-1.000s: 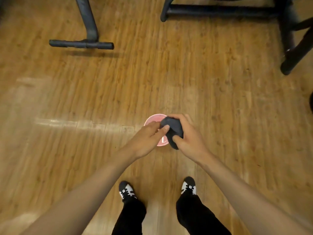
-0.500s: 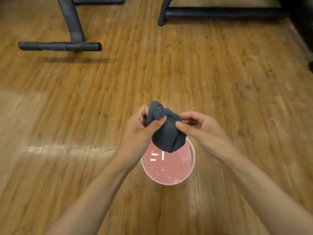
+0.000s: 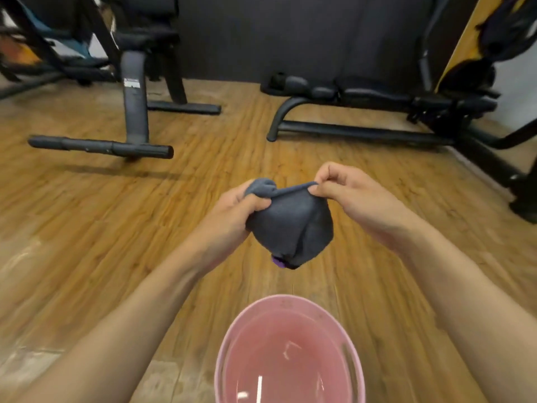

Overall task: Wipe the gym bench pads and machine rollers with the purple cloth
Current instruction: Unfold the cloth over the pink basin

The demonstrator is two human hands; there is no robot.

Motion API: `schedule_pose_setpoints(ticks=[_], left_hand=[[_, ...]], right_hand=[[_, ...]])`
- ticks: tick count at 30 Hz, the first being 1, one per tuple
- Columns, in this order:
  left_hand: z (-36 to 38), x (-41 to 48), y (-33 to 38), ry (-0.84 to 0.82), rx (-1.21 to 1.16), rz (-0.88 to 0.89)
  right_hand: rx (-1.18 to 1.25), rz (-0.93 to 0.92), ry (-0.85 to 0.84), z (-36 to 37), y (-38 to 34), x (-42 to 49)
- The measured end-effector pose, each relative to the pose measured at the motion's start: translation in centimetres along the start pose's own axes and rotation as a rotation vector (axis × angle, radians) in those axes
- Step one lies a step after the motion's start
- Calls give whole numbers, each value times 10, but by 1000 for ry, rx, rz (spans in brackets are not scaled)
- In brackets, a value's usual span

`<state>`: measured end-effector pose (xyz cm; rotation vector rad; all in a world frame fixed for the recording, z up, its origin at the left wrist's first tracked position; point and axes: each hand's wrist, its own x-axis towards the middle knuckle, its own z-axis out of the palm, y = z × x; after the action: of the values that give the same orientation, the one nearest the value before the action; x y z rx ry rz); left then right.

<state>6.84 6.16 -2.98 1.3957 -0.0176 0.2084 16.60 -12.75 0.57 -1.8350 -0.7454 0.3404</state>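
Note:
A dark, wet-looking cloth point(image 3: 292, 228) with a purple tip at its lowest point hangs bunched between both hands, above the floor beyond a pink basin point(image 3: 229, 338). My left hand point(image 3: 232, 213) grips the cloth's left side. My right hand point(image 3: 345, 190) pinches its upper edge and holds it taut. A low black bench with dark pads point(image 3: 374, 93) and rollers point(image 3: 293, 82) stands at the back right. A second black machine point(image 3: 133, 91) stands at the back left.
The pink basin holds water and sits on the wooden floor just in front of me. A black floor bar point(image 3: 98, 146) of the left machine lies across the floor. A black frame leg point(image 3: 494, 161) runs along the right edge.
The hands lifted the cloth up and away from the basin and pulled its top edge apart. The view tilted up, bringing the bench and machines into sight.

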Motion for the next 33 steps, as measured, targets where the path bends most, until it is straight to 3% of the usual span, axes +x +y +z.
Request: schedule_pose_setpoints(ticks=[6,11,13,16,21,23,25,28,30,33], left_hand=[[-13,13,10,32,-176,91],[-10,6,13,19,-61,65],[-13,5,15,-14,78,39],[-13,7,13,109,287,75],[-3,4,7,182,222,20],[-6,2,12,156,265,-14],[-10,2,14,124,292,-107],[-10,-2,11,100,99,-309],[-11,-4,9,32,8,-386],[-10,-10,7,-242,-41,-431]], right_hand=[[-7,-55,39,-1,-6,5],[-217,133,-296,-14,0,-3],[-309,84,-236,-22,0,-4],[-522,-48,-28,-29,-3,-2],[-89,71,-75,-23,2,-8],[-24,99,-64,-22,3,-12],[44,113,-82,-26,4,-16],[367,119,-189,-37,9,-22],[527,73,-184,-41,12,-23],[511,-17,-233,-37,10,-20]])
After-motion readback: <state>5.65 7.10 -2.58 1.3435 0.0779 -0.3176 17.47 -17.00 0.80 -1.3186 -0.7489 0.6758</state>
